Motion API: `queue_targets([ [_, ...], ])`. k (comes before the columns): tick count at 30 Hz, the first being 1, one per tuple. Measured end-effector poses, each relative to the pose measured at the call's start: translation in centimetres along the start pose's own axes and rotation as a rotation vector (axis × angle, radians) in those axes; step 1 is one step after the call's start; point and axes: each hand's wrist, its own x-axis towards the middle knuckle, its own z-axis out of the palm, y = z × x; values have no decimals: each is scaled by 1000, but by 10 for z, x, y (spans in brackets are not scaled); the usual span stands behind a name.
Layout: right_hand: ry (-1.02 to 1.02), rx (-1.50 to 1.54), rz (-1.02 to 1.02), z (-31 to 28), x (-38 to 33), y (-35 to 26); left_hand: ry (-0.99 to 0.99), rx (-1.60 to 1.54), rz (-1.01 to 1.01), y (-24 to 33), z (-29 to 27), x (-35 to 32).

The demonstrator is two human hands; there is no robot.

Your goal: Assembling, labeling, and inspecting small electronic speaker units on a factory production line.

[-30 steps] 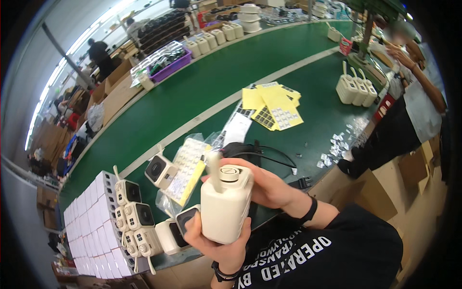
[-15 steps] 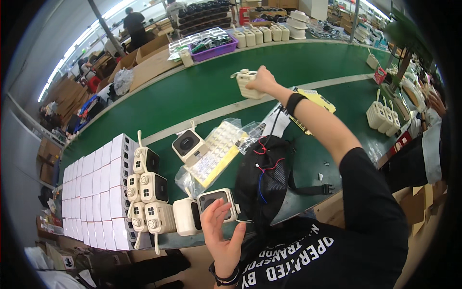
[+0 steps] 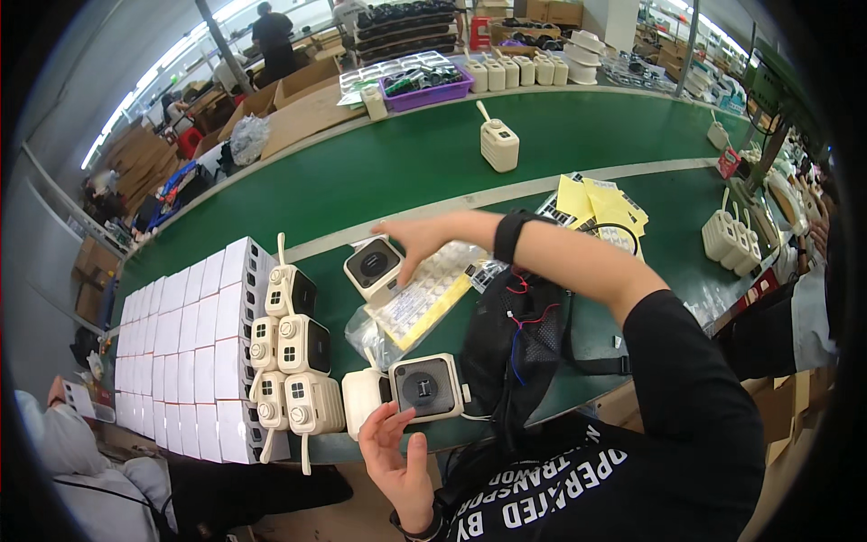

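My right hand (image 3: 420, 244) reaches across the table with thumb and fingers apart beside a cream boxy device (image 3: 373, 267) with a dark front and round centre. Whether it touches the device I cannot tell. My left hand (image 3: 397, 461) is open, fingers apart, just in front of another such device (image 3: 426, 388) at the near table edge. A third cream device (image 3: 364, 402) stands against that one's left side. Farther off, one with a strap (image 3: 499, 147) stands alone on the green belt.
Stacked white boxes (image 3: 181, 361) and several cream devices (image 3: 302, 343) fill the left. A black bag (image 3: 515, 348) lies right of the sticker sheets (image 3: 433, 294). Yellow sheets (image 3: 605, 206) lie beyond my forearm. A purple basket (image 3: 426, 95) stands beyond the belt. Another person's sleeve (image 3: 63, 443) shows at lower left.
My right hand has let go of the cream device on the green belt and moved left and nearer, to the device by the sticker sheets. My left hand stays open.
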Motion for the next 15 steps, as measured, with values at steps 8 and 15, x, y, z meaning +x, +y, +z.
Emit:
queue_targets([
  [8,157,-211,103,17,-12,-28,71,-32,-47,1,-9,-9],
  [15,603,-370,-622,21,-112,-145,62,-47,58,24,-23,12],
])
